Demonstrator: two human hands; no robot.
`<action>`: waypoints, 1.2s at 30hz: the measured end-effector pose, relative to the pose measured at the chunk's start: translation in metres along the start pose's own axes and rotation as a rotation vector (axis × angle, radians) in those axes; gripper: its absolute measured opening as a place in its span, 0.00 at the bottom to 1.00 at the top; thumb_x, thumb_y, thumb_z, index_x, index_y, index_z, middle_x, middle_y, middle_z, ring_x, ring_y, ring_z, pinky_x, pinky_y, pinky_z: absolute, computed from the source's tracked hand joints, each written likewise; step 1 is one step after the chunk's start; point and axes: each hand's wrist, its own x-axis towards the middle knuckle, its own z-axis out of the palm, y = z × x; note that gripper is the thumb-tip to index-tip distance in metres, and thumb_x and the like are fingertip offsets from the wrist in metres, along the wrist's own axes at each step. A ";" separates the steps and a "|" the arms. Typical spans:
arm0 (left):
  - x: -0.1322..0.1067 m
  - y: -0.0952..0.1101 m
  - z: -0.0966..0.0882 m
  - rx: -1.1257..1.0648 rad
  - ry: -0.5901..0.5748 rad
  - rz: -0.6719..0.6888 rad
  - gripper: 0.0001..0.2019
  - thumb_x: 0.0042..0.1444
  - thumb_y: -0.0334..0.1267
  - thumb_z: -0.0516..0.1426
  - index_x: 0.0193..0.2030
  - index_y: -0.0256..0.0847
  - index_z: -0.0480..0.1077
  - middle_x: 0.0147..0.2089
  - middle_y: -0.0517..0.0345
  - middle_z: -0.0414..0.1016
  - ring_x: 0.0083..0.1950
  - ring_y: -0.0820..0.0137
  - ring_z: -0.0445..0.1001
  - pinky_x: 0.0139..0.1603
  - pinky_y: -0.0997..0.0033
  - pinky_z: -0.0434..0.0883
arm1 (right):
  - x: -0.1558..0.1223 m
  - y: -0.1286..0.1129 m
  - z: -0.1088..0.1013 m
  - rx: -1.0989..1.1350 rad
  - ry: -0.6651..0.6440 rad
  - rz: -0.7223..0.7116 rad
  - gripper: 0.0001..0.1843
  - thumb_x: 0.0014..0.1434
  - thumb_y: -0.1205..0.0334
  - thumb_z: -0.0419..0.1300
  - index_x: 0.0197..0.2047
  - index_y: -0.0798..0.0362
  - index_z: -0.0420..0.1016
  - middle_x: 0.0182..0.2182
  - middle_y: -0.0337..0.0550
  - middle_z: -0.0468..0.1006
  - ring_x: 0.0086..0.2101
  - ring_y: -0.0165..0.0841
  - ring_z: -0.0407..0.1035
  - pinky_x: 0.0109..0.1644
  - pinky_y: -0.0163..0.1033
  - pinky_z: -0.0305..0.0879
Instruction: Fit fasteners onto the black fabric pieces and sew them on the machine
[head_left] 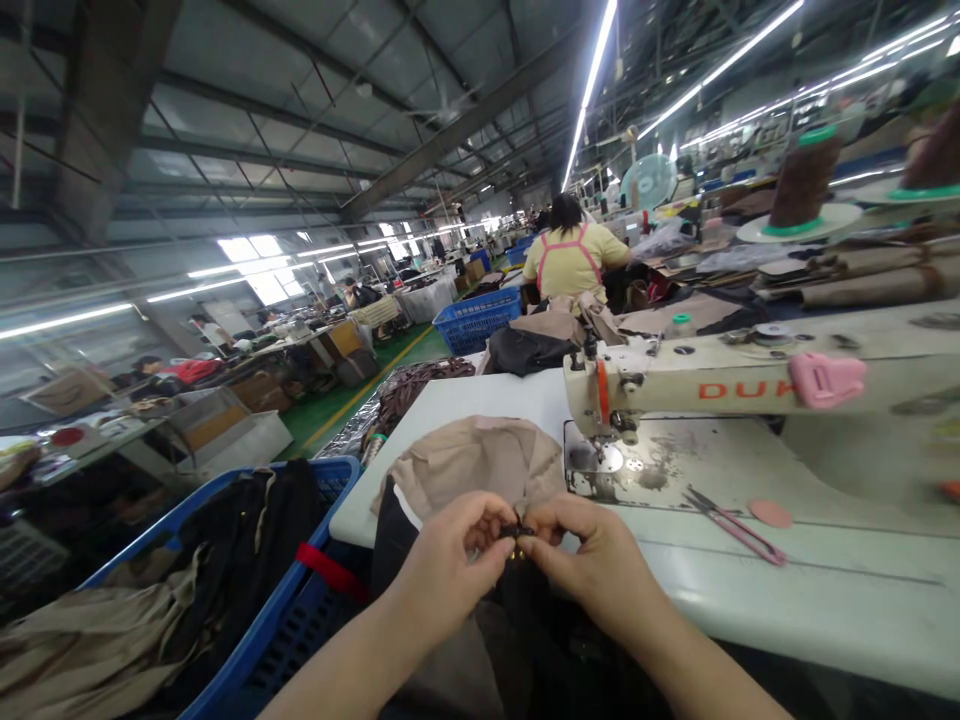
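My left hand (448,560) and my right hand (592,555) meet at the near edge of the sewing table, both pinching a small dark zipper end (517,533) with brass-coloured teeth. The zipper belongs to a dark garment (540,640) that hangs down toward my lap. A beige fabric piece (480,458) lies on the table just behind my fingers. The sewing machine (750,380), cream with red letters, stands to the right, its needle area (619,435) a short way beyond my right hand.
Pink thread snips (739,528) and a pink disc (770,514) lie on the table (825,580) at right. A blue basket (270,610) of dark and beige cloth stands at my left. A person in a yellow shirt (574,262) works ahead; another blue crate (476,320) sits beyond.
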 end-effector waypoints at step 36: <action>-0.004 -0.038 0.013 -0.179 0.064 0.269 0.18 0.71 0.46 0.52 0.59 0.44 0.76 0.59 0.46 0.77 0.61 0.59 0.73 0.65 0.58 0.68 | -0.009 0.007 -0.024 -0.037 0.019 -0.094 0.10 0.58 0.54 0.68 0.29 0.49 0.79 0.25 0.40 0.74 0.29 0.34 0.68 0.35 0.38 0.67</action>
